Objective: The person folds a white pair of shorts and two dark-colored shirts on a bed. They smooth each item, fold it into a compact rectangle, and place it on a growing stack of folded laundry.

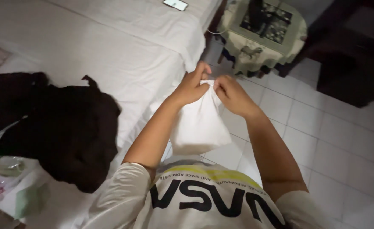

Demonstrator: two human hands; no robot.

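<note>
Reference landmark: the bed (110,51), covered with a white sheet and occupying the upper left of the head view.

Left hand (193,87) — fingers curled closed, pinching the top edge of a white cloth (199,123). The hand is just off the near corner of the bed, above the tiled floor (322,127).

Right hand (231,95) — also closed in a pinch on the same top edge, touching or nearly touching the left hand, on the side farther from the bed.

White cloth — hangs down from both hands in a loose, bag-like shape, beside the bed's edge and over the floor. Whether it is a pillowcase or a folded garment cannot be told.

On the bed:
- a dark garment (64,127) lies crumpled on the near left part, well apart from the hands;
- a phone (175,4) lies at the far edge.

Beyond the bed's far corner stands a small table (263,38) with a pale patterned cover — well apart from the cloth.
</note>
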